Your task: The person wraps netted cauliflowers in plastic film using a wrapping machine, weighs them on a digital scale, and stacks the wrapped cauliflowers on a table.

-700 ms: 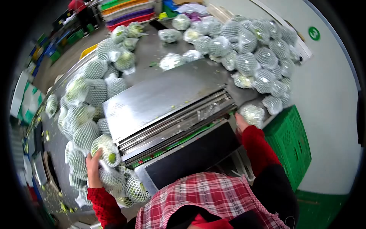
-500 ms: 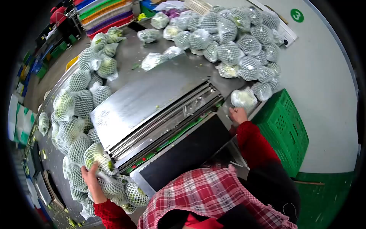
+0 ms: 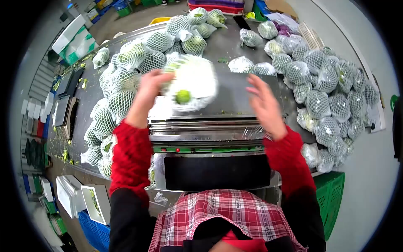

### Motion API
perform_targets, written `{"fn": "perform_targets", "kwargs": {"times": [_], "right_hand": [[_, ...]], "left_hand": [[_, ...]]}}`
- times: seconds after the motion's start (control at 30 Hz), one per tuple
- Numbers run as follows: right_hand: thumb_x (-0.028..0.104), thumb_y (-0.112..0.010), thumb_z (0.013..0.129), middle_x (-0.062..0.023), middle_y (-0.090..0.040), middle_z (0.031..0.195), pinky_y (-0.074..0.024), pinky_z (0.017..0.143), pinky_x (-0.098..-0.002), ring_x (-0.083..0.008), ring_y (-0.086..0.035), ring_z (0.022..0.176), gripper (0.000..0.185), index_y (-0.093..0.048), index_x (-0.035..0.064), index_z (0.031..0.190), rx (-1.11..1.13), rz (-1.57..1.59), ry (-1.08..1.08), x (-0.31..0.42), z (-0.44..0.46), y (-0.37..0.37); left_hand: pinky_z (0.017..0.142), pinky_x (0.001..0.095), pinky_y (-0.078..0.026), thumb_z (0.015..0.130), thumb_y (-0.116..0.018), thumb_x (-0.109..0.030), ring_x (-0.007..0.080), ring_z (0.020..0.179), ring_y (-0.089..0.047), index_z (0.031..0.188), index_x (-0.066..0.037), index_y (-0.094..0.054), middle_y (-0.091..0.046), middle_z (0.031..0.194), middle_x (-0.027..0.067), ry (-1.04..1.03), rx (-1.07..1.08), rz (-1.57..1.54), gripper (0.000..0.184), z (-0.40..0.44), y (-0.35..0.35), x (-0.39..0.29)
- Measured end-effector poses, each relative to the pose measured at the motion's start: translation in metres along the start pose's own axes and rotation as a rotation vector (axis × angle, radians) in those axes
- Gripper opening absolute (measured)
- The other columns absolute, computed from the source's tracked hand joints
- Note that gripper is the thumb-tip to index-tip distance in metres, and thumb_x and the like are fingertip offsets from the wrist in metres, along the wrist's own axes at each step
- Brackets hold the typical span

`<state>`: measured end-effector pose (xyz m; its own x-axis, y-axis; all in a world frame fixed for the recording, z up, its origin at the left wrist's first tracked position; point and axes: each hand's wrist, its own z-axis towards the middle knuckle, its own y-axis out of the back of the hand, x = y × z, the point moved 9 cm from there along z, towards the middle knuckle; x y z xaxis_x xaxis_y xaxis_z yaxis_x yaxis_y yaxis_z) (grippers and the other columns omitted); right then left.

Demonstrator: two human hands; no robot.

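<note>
My left hand [image 3: 147,93] grips a pale cauliflower [image 3: 192,82] in a white foam net, blurred by motion, with a green spot on its lower side. It is over the metal plate of a film-wrapping machine [image 3: 235,98]. On the plate's right side, my right hand [image 3: 266,105] is open and empty, fingers stretched, a little above the machine. Clear film [image 3: 254,133] lies along the rollers below that hand. Netted heads [image 3: 121,103] crowd the table left of my left hand. Film-wrapped heads [image 3: 317,103] are piled to the right.
Nearest my body is the machine's black pad [image 3: 216,173]. A green crate [image 3: 329,201] stands at the lower right. At the lower left are a blue crate [image 3: 93,229] and white foam boxes [image 3: 95,203]. Dark devices [image 3: 65,111] sit on the table's left end.
My left hand has lifted a netted cauliflower from the left pile over the machine. My right hand has left the wrapped head at the right and come over the plate. The view has turned left.
</note>
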<state>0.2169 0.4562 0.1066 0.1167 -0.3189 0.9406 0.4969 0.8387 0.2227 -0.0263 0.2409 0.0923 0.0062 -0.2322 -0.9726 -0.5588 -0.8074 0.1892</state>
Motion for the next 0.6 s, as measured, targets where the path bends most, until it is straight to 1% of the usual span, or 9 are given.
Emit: {"fn": "perform_targets", "kwargs": {"times": [0.07, 0.17, 0.3, 0.33, 0.37, 0.4, 0.43, 0.53, 0.6], "right_hand": [[0.024, -0.057, 0.093, -0.024, -0.046, 0.136, -0.0383, 0.104, -0.0382, -0.0331, -0.049, 0.124, 0.053, -0.042, 0.0035, 0.139, 0.073, -0.169, 0.248, -0.015, 0.036, -0.043], [0.041, -0.047, 0.097, -0.0247, -0.044, 0.135, -0.0345, 0.106, -0.0392, -0.0393, -0.042, 0.128, 0.056, -0.042, 0.0046, 0.139, 0.11, -0.286, -0.012, -0.049, 0.036, -0.05], [0.032, -0.049, 0.098, -0.0223, -0.048, 0.133, -0.0397, 0.1, -0.0363, -0.0306, -0.049, 0.122, 0.048, -0.046, 0.0039, 0.137, 0.06, -0.217, 0.111, -0.036, 0.032, -0.028], [0.025, -0.051, 0.097, -0.0175, -0.058, 0.123, -0.0431, 0.095, -0.0334, -0.0251, -0.057, 0.109, 0.042, -0.051, 0.0013, 0.132, 0.018, -0.124, 0.002, -0.042, 0.021, 0.004], [0.022, -0.052, 0.096, -0.0144, -0.067, 0.099, -0.0483, 0.082, -0.032, -0.0236, -0.063, 0.087, 0.032, -0.062, 0.0004, 0.117, -0.037, -0.203, -0.088, -0.029, 0.001, 0.035], [0.028, -0.056, 0.093, -0.0144, -0.066, 0.073, -0.0496, 0.067, -0.0322, -0.0248, -0.061, 0.065, 0.031, -0.07, 0.0004, 0.093, 0.054, -0.651, -0.224, -0.03, -0.019, 0.058], [0.041, -0.059, 0.089, -0.0158, -0.062, 0.062, -0.0489, 0.061, -0.0362, -0.0296, -0.061, 0.058, 0.043, -0.07, 0.002, 0.075, 0.121, -0.87, -0.357, -0.055, -0.044, 0.074], [0.052, -0.062, 0.081, -0.0168, -0.066, 0.068, -0.0502, 0.065, -0.0432, -0.0356, -0.065, 0.069, 0.048, -0.072, 0.0063, 0.07, 0.268, -1.109, -0.479, -0.071, -0.076, 0.052], [0.047, -0.065, 0.08, -0.0182, -0.065, 0.068, -0.0503, 0.065, -0.0426, -0.0362, -0.065, 0.069, 0.044, -0.071, 0.004, 0.071, 0.306, -0.951, -0.49, -0.075, -0.07, 0.027]], "left_hand": [[0.058, 0.0257, -0.048, 0.078, -0.074, -0.029, 0.0132, 0.072, -0.062, 0.107, 0.004, -0.061, -0.066, 0.089, 0.0078, 0.087, 0.276, -0.053, 0.046, 0.023, -0.066, 0.033], [0.063, 0.0266, -0.049, 0.08, -0.074, -0.034, 0.0155, 0.079, -0.064, 0.118, 0.002, -0.058, -0.067, 0.098, 0.01, 0.203, 0.34, -0.166, 0.054, 0.022, -0.102, 0.06], [0.073, 0.0299, -0.05, 0.084, -0.071, -0.041, 0.0176, 0.088, -0.062, 0.123, 0.007, -0.054, -0.064, 0.107, 0.0124, -0.09, 0.002, -0.014, 0.064, -0.002, -0.059, 0.039], [0.076, 0.0326, -0.051, 0.082, -0.072, -0.041, 0.02, 0.089, -0.063, 0.118, 0.007, -0.057, -0.065, 0.106, 0.018, -0.208, -0.106, 0.197, 0.062, -0.02, -0.033, 0.033], [0.068, 0.0364, -0.052, 0.079, -0.073, -0.04, 0.0263, 0.077, -0.067, 0.098, 0.006, -0.066, -0.068, 0.088, 0.0215, -0.377, -0.244, 0.68, 0.049, -0.053, -0.007, 0.023], [0.056, 0.0407, -0.05, 0.078, -0.071, -0.044, 0.0316, 0.06, -0.065, 0.072, 0.002, -0.069, -0.064, 0.064, 0.0204, -0.316, -0.209, 1.097, 0.046, -0.081, 0.002, 0.023], [0.05, 0.0407, -0.047, 0.076, -0.072, -0.045, 0.0335, 0.05, -0.061, 0.058, 0.0, -0.066, -0.06, 0.054, 0.0183, -0.437, -0.267, 1.185, 0.05, -0.109, 0.008, 0.029], [0.047, 0.0401, -0.046, 0.078, -0.067, -0.051, 0.0299, 0.043, -0.058, 0.054, -0.001, -0.064, -0.056, 0.047, 0.0142, -0.293, -0.145, 1.423, 0.055, -0.119, -0.001, 0.054], [0.051, 0.0382, -0.048, 0.081, -0.063, -0.04, 0.028, 0.048, -0.06, 0.058, -0.004, -0.066, -0.058, 0.049, 0.0092, -0.223, 0.012, 1.12, 0.042, -0.105, -0.012, 0.076]]}}
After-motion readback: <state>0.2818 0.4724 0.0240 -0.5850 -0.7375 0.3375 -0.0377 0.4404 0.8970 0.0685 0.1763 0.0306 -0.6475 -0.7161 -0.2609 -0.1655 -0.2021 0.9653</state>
